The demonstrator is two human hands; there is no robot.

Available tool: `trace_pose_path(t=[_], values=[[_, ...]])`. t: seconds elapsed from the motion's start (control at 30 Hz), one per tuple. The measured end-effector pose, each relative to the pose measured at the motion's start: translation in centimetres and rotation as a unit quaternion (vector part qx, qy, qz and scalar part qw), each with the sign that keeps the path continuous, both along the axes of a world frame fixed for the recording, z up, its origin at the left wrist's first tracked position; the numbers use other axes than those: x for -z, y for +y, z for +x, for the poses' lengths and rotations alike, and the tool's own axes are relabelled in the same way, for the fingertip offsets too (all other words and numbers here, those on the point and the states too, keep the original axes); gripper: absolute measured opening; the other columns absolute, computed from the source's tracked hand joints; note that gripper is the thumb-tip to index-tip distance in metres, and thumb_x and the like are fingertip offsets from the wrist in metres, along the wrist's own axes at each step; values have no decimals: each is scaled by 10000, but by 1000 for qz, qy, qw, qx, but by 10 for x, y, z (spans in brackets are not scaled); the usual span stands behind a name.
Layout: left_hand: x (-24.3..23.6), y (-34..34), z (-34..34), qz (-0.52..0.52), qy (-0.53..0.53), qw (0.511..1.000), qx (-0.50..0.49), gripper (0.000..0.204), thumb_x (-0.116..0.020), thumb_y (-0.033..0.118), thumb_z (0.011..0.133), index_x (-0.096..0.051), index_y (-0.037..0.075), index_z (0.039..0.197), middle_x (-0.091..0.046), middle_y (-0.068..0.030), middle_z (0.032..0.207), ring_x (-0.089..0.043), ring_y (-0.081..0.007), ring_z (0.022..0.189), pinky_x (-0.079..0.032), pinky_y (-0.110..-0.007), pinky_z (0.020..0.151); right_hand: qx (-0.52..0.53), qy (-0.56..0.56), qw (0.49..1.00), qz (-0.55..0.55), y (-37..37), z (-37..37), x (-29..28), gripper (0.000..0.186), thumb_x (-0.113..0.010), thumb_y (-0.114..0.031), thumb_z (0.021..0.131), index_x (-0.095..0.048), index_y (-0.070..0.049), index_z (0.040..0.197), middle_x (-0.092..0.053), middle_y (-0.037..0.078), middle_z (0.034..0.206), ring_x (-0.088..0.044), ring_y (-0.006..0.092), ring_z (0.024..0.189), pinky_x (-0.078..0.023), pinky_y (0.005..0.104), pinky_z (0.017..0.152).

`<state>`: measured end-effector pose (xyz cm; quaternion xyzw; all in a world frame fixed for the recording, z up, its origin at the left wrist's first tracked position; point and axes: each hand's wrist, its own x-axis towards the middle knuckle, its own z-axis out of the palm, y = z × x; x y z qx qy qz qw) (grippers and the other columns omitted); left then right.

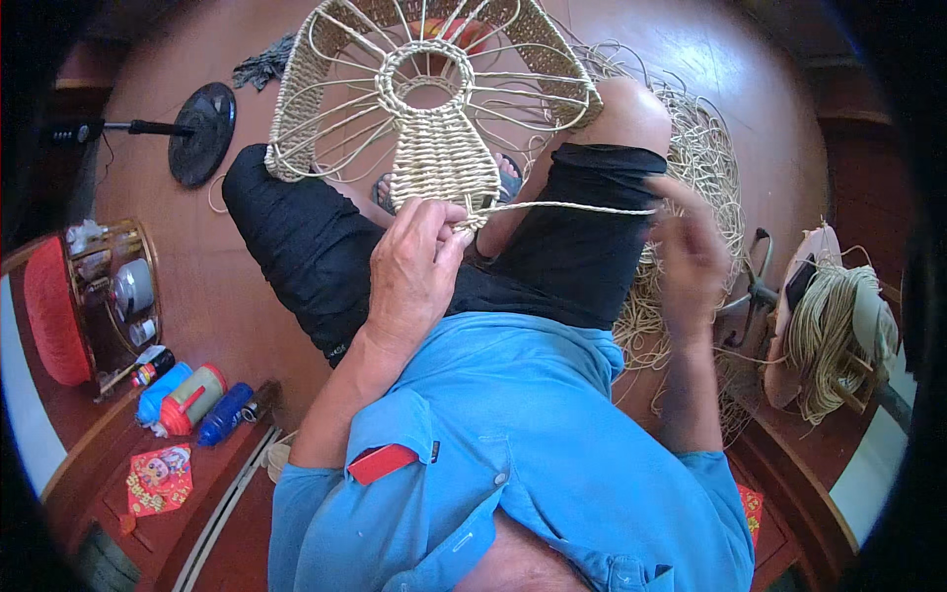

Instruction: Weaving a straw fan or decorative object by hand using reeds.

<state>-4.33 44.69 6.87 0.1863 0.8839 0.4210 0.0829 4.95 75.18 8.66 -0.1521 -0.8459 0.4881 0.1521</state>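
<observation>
Polished reddish-brown wooden floor (750,79) fills the background, person seated above it in blue shirt and black trousers, legs crossed. One pale woven rattan frame piece (434,109), a wire skeleton with a round ring at centre, rests on the lap and knees. Progress, judging by what shows: one tight woven panel (441,163) below the ring is filled in, outer rim band is wrapped along the top and left side, ring itself is wrapped; most spokes between ring and rim are bare, so the bulk of the weaving looks undone. Left hand (414,271) pinches the bottom edge of the woven panel, grip closed on the frame where the strand leaves it. One thin pale rattan strand (572,207) runs taut from that spot rightward to the right hand (691,257), which is motion-blurred; its grip appears closed on the strand, pulling it sideways. Counts: two hands, one frame, one working strand. One loose heap of pale rattan cord (705,168) on the floor by the right knee, one coil of rattan on a wooden spool stand (834,331) at right. Left side: one black round fan base (202,133), one low wooden counter (109,493) carrying three bottles (192,400) in blue and red, and one red paper packet (158,479).
</observation>
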Motion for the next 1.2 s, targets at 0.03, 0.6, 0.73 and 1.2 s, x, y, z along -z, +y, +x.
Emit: trace_pose_path(t=[0.03,0.6,0.73,1.2], values=[[0,0,0,-1,1,1000,4,182,-733,7,919,-702,1,1098,-700,-100,944,-738,-189,797,-594,-335,735,-41,-34,998,-15,-35,-5,-1,313,-727,-7,993,-733,-67,1301,-769,83,1225,-738,143,882,-599,295,808],[4,0,0,5,-25,1000,-5,198,-732,-23,922,-716,5,1118,-698,-95,950,-721,-180,792,-584,-333,733,-52,-171,948,-264,-116,-51,52,124,-699,-84,994,-741,11,1060,-711,29,756,-631,80,659,-514,263,619],[6,0,-1,-12,-16,1000,-6,194,-725,-27,924,-713,2,1116,-702,-94,960,-731,-179,794,-586,-332,725,-60,-181,922,-337,-119,-59,54,138,-708,-82,978,-722,24,1065,-713,35,761,-641,79,660,-520,260,611],[4,-3,2,20,-7,1000,-5,186,-735,-18,937,-706,-8,1120,-684,-98,981,-763,-172,815,-602,-311,701,13,-186,817,-546,-124,-52,47,199,-725,-89,998,-721,42,1148,-768,112,1030,-759,158,884,-647,286,816]])
